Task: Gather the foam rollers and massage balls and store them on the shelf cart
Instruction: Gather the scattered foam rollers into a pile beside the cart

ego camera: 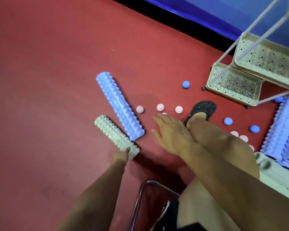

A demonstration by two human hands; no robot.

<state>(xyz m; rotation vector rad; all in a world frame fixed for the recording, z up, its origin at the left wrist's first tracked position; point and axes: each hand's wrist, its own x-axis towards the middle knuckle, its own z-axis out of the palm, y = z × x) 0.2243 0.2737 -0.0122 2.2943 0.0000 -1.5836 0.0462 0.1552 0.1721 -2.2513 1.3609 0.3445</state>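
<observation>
**Rollers and balls on the red floor, cart at upper right**

Lower left of centre: left hand (122, 155) touching the near end of the pale green roller (114, 136), thumb on its ridged side; other fingers hidden, so a full grip cannot be told. Probably light, springy foam with knobbly ridges, not slippery; best wrapped around the middle for balance rather than held by the end.

Just right of it, end nearly touching: the longer blue roller (119, 105), lying slanted toward upper left. Likely as light, but long enough to need a mid-body hold.

Centre: right hand (170, 132) spread, fingers straight and apart, holding nothing, hovering above the floor. Just beyond its fingertips, a row of pink spiky balls (160, 107), one partly hidden under the fingers. Small, soft-spiked, apt to roll; best scooped or pinched one at a time.

Further right: black shoe (201, 110), then blue balls (228, 121) and more pink ones, well apart from either hand.

Upper right: white shelf cart (232, 84), trays bare where visible. Right edge: another blue roller (280, 130).
</observation>
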